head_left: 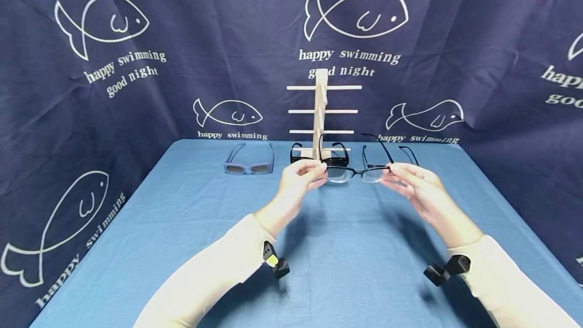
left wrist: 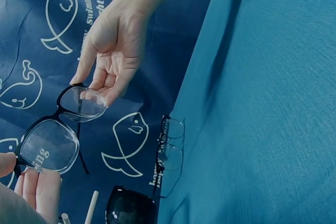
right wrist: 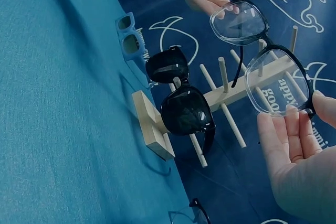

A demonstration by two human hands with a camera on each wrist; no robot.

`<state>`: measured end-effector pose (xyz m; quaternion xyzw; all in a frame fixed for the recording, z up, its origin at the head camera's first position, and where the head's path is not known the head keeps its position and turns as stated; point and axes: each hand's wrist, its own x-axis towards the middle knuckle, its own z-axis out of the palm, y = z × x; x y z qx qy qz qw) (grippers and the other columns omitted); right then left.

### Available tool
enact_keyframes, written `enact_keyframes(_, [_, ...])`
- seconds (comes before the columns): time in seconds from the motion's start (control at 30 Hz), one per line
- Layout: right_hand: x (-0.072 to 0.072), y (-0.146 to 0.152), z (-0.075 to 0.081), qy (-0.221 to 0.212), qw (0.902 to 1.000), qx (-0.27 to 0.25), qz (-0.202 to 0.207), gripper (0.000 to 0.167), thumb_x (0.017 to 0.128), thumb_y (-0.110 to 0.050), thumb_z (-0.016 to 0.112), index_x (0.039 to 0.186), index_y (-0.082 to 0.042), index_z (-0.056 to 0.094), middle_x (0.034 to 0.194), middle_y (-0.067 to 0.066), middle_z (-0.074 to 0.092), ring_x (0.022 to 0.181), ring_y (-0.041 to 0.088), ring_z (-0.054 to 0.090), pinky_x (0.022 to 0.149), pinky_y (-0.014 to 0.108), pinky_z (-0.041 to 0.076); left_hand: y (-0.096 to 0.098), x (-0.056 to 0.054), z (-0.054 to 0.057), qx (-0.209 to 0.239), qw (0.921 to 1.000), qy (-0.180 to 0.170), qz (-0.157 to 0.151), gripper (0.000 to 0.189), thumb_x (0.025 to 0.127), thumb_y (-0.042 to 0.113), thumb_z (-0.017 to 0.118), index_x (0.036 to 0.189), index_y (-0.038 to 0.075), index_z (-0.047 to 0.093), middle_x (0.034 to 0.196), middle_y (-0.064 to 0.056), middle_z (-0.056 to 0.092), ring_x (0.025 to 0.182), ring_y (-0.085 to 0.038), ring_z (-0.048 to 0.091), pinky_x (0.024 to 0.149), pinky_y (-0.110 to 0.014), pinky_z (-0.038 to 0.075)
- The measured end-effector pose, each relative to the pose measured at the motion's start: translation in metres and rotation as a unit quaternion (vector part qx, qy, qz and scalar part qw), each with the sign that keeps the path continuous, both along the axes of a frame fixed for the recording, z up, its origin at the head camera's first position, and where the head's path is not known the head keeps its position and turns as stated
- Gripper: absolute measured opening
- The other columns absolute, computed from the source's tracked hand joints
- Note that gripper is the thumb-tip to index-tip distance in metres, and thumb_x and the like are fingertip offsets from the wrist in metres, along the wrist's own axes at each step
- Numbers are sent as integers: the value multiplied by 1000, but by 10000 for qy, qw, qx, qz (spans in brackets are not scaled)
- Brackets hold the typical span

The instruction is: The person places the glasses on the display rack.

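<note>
A pair of eyeglasses (head_left: 359,172) with clear lenses and a black upper rim is held up above the blue table, temples pointing away. My left hand (head_left: 298,178) pinches the left end of the frame between thumb and fingers. At the other end, my right hand (head_left: 421,186) grips the frame near the hinge. The right wrist view shows the wooden display rack (right wrist: 236,88) beyond the eyeglasses. Black sunglasses (right wrist: 186,111) hang at its lowest rung, partly hidden by the held pair in the head view.
Blue-framed sunglasses (head_left: 248,168) lie on the table (head_left: 182,206) left of the rack. Right of it lies a thin dark-framed pair of glasses (left wrist: 159,153), partly covered by my right hand in the head view. A navy fish-print cloth (head_left: 255,54) hangs behind.
</note>
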<state>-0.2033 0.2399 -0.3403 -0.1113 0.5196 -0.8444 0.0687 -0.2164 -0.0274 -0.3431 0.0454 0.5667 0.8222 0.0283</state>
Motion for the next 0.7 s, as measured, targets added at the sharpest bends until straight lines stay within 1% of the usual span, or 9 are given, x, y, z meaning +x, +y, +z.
enact_keyframes(0.03, [-1, -1, 0, 0, 10000, 13, 3, 19, 97, 1, 54, 97, -2, 73, 91, 9, 74, 85, 18, 70, 91, 35, 58, -1, 0, 0, 0, 10000, -6, 13, 17, 88, 0, 67, 103, -8, 64, 80, -2, 67, 74, -12, 68, 94, -47, 55])
enact_keyframes(0.27, [-2, -5, 0, -50, 9999, 112, 28, 19, 97, -1, 54, 96, -4, 73, 90, 7, 74, 85, 16, 69, 91, 33, 58, -5, -2, 1, -80, 9999, -7, 91, 21, 87, 2, 69, 104, -9, 64, 78, -1, 68, 73, -12, 68, 91, -44, 58])
enact_keyframes(0.4, [-4, -8, 2, -102, 9997, 210, -7, 18, 97, -2, 55, 96, -4, 73, 90, 6, 73, 85, 16, 69, 92, 32, 58, -8, -3, 1, -62, 9999, 36, 153, 18, 87, 2, 68, 102, -8, 65, 79, -1, 69, 74, -14, 69, 92, -46, 57])
enact_keyframes(0.53, [-6, -12, 3, -83, 9997, 225, -29, 16, 96, -2, 56, 95, -4, 72, 89, 6, 73, 85, 16, 68, 92, 32, 57, -9, -5, 2, -50, 9997, 34, 226, 14, 88, 1, 68, 99, -6, 65, 80, -2, 69, 74, -13, 68, 91, -44, 58])
enact_keyframes(0.7, [-8, -16, 4, -91, 9997, 206, -39, 16, 96, -2, 56, 94, -4, 72, 89, 6, 73, 84, 16, 67, 93, 32, 57, -9, -7, 1, -47, 9995, -48, 317, 7, 88, 0, 67, 94, -3, 65, 79, -3, 68, 75, -15, 68, 91, -43, 58])
